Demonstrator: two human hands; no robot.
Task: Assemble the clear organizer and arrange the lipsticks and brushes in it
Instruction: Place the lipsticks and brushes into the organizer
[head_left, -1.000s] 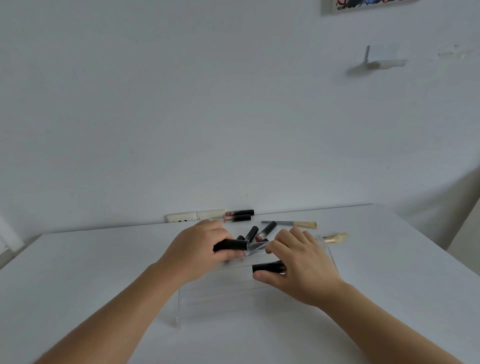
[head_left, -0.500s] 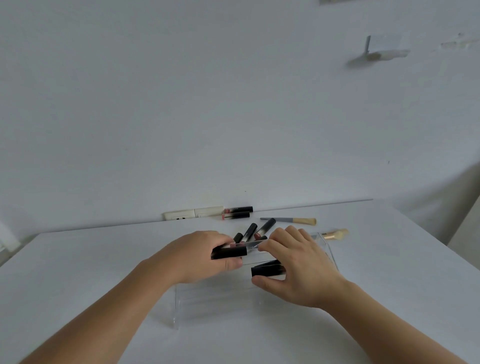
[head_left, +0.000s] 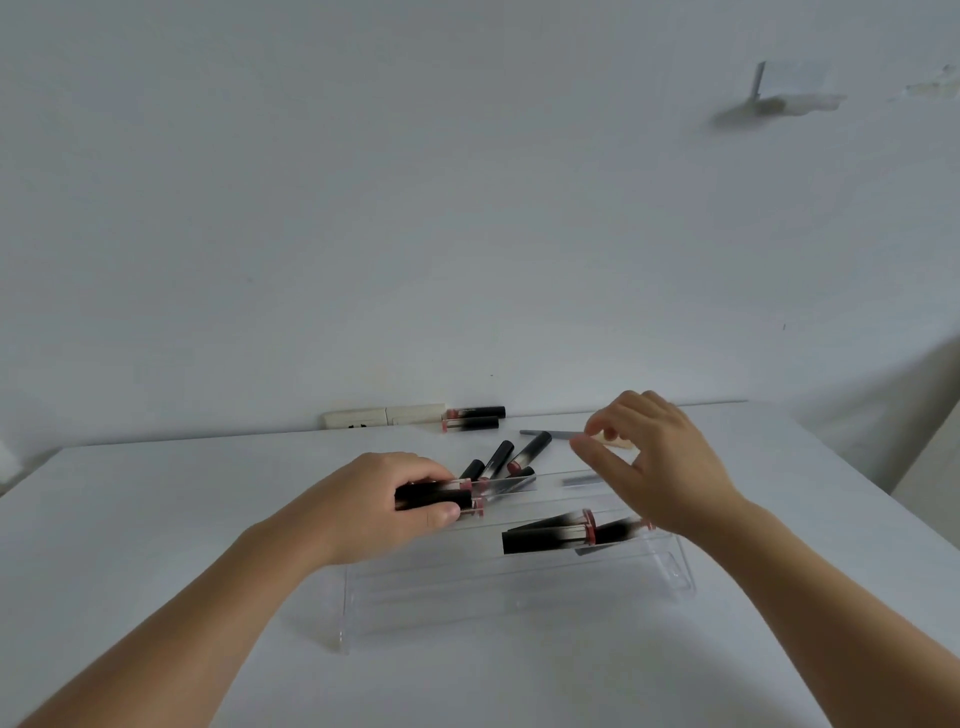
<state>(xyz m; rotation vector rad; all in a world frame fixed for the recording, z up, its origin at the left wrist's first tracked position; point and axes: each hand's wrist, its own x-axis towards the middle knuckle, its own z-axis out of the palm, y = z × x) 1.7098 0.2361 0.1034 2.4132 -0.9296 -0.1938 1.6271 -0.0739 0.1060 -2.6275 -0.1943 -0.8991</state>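
Head view only, wide-angle, looking down at a white table by a wall.

Clear organizer sits at table centre, long side across the frame. L hand is at its 10 o'clock corner, fingers clamped on a black lipstick lying sideways on the upper tier. Another lipstick lies on the tier toward 3 o'clock, w/ a second dark tube touching its pink end. R hand hovers above the organizer's 1 o'clock corner, fingers spread apart, holding nothing I can see.

Loose lipsticks are bunched just behind the organizer at 12 o'clock; two more tubes sit against the wall beside a white socket strip. A grey-handled brush lies at 1 o'clock, partly hidden by the R hand.

Risks, as I judge them: round tubes laid sideways could roll off a tier if the organizer gets nudged. The acrylic is light and slick, so pressing w/ the L hand may slide it. R hand reaching back for the brush could knock the loose pile.
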